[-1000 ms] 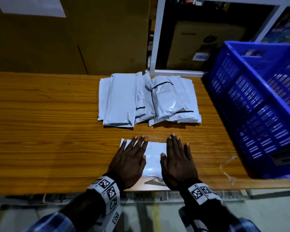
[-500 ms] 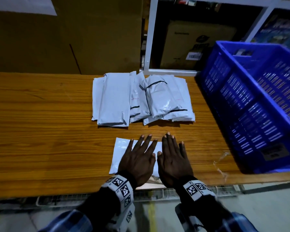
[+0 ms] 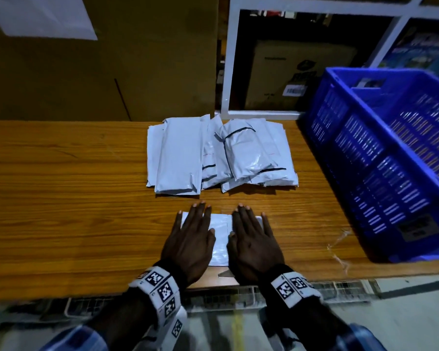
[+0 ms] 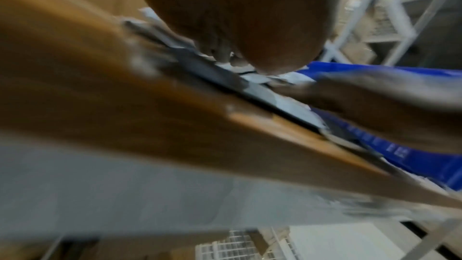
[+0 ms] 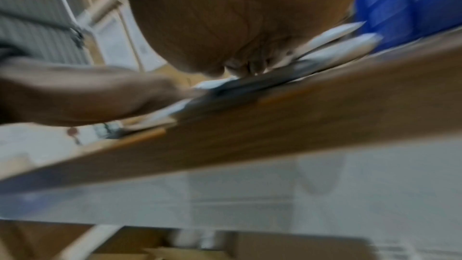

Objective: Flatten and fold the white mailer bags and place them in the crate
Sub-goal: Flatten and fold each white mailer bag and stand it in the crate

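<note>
Head view shows left hand (image 3: pixel 188 243) and right hand (image 3: pixel 256 243), fingers spread flat, pressing the white mailer bag (image 3: pixel 219 239) beneath them against the desk (image 3: pixel 61 211), likely to flatten it.

Your hands cover most of the mailer bag (image 3: pixel 219 233); both wrist views are blurred, and the crate (image 3: pixel 380 158) runs off-frame, perhaps empty.
</note>
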